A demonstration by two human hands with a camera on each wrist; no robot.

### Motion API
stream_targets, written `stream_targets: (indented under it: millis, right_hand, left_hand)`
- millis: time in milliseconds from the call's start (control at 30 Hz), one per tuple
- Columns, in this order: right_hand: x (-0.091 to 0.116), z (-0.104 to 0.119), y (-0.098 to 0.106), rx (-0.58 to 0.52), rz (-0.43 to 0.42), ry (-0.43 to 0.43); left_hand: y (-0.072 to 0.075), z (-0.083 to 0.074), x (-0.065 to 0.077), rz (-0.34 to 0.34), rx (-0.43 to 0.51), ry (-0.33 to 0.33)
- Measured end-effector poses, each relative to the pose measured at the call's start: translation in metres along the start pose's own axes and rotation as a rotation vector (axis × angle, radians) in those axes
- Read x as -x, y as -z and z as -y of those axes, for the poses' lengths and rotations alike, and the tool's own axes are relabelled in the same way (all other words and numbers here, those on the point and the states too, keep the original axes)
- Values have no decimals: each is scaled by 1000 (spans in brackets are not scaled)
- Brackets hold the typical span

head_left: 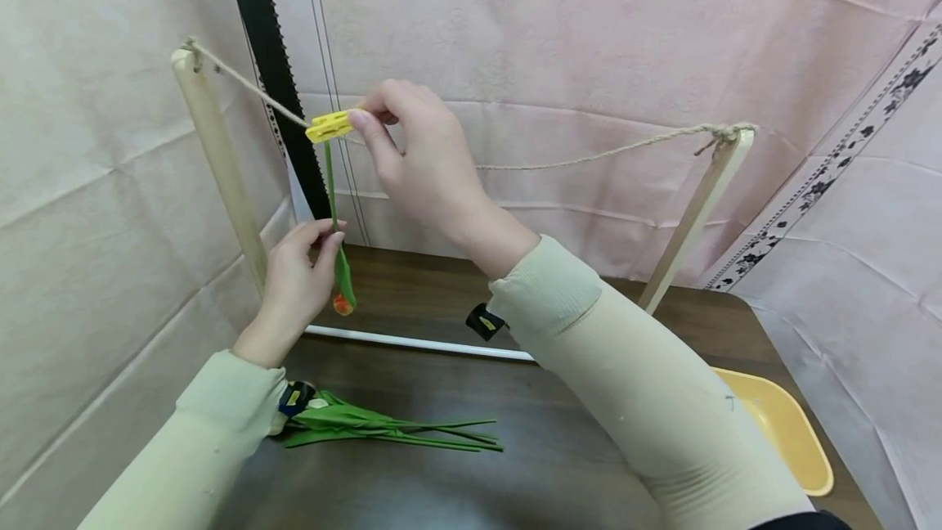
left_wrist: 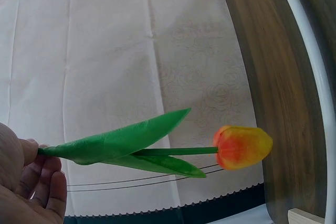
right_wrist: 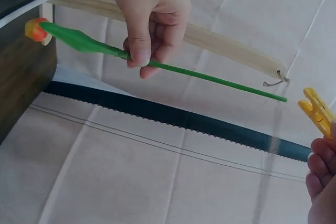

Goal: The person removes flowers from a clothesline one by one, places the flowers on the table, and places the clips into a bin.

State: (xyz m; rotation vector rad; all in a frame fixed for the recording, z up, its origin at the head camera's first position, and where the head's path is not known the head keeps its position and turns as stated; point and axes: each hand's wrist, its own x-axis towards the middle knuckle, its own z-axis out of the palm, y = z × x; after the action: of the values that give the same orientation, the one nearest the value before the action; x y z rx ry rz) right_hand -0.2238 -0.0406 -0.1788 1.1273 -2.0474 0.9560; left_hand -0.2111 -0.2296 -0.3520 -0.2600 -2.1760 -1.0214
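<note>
My left hand (head_left: 298,276) pinches the stem of an artificial tulip (left_wrist: 244,147), which hangs head-down with its orange-yellow bloom at the bottom and green leaves above it. Up by the rope (head_left: 250,88), my right hand (head_left: 427,154) pinches a yellow clothespin (head_left: 329,126) between thumb and fingers. From the right wrist view, the stem's cut end (right_wrist: 283,99) lies close to the clothespin's tip with a small gap between them. That view also shows the left hand's fingers (right_wrist: 140,51) around the stem.
The rope sags between a left wooden post (head_left: 221,162) and a right wooden post (head_left: 695,219). A bundle of green stems (head_left: 390,428) lies on the dark wooden table (head_left: 412,489). A white rod (head_left: 419,342) crosses behind it. At right sits a yellow tray (head_left: 820,464).
</note>
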Motion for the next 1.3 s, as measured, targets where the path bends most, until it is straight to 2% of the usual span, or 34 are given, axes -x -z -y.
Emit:
stream_targets:
  millis: [133,300,467,700,833,1033,1200,1300]
  right_hand:
    - [2,-3,1,-30,-12,-2]
    - [10,-8,5,13,16,20]
    - [27,-22,13,49,15,35]
    - [64,-48,29,61,-14,84]
    - [88,-61,36,56,3,83]
    - [122,-84,47,72,43,16]
    - [154,-101,59,142,103,-67]
    - [173,-110,65,177,136,-117]
  left_hand:
    - [0,2,2,2,-5,-4]
    - [1,2,3,11,-8,13]
    - [-2,5,6,37,-15,18]
    - [-6,6,13,90,-60,-67]
    - [-7,7,17,151,-88,-114]
    - [-11,4,21,289,-142,-148]
    - [-13,1,24,334,-191,-183]
    - [-15,1,26,363,-189,-213]
